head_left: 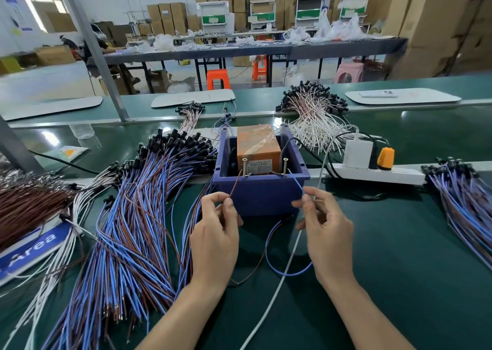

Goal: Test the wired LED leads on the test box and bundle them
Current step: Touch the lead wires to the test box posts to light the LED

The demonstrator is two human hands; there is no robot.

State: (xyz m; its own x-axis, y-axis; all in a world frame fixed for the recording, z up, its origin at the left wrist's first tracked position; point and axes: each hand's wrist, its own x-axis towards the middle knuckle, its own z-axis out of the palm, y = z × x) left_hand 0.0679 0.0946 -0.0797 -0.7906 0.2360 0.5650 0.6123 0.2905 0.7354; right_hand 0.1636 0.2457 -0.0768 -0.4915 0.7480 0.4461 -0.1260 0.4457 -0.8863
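Observation:
A blue plastic test box point(262, 192) with an orange unit point(258, 147) inside stands in front of me on the green bench. Two upright screws, the left screw point(244, 166) and the right screw point(285, 165), rise from its near edge. My left hand point(215, 239) pinches a brown wire point(235, 183) whose tip reaches the left screw. My right hand point(326, 232) pinches a blue wire point(296, 183) whose tip points at the right screw. Both wires loop down onto the bench between my wrists point(269, 256).
A large pile of blue and brown LED leads point(138, 216) fans out to the left. White-wired leads point(314, 115) lie behind the box, more blue leads point(463, 197) at the right. A white power strip point(378, 173) with plugs sits right of the box; a white cable point(279, 283) crosses the bench.

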